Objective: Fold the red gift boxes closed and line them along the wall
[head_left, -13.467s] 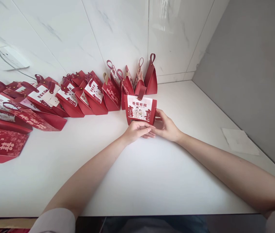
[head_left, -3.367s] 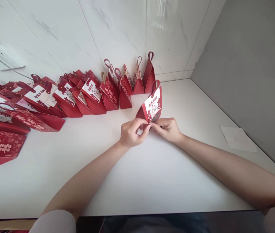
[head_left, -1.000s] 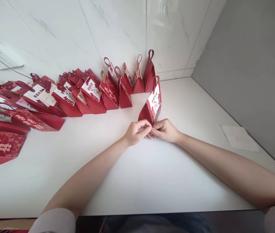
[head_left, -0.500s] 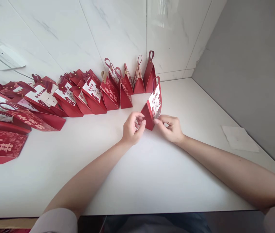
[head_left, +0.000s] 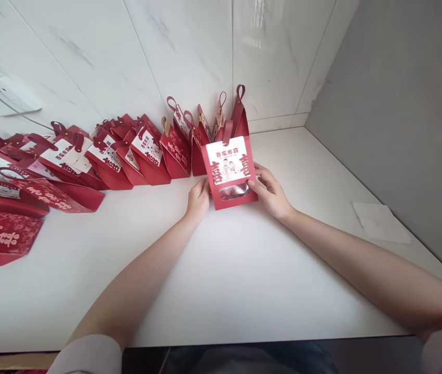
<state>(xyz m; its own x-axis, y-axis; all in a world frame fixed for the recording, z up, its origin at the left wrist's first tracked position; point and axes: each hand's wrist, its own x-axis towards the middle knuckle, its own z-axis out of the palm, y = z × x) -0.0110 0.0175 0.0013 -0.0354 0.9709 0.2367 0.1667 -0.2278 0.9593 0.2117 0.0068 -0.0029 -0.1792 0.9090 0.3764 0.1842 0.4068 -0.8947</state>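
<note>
A red paper gift box [head_left: 230,171] with a ribbon loop at its top faces me, tilted back a little. Its front carries a white card with red characters and a small drawing, above a clear window with something shiny behind it. At its left side is my left hand [head_left: 198,200], closed against the edge, with the fingertips partly hidden behind the box. My right hand [head_left: 273,193] grips the right side, thumb on the front near the window and fingers round the back.
Several similar red gift boxes [head_left: 146,150] stand in a row along the tiled wall [head_left: 193,47], reaching left to boxes lying over [head_left: 2,236]. A thin white sheet [head_left: 380,222] lies at the right by the grey wall [head_left: 396,104]. A cable [head_left: 14,104] hangs at far left.
The box has turned from showing its side to showing its front, and sits slightly further left. Both hands have closed onto its sides, the left moving left and behind the edge.
</note>
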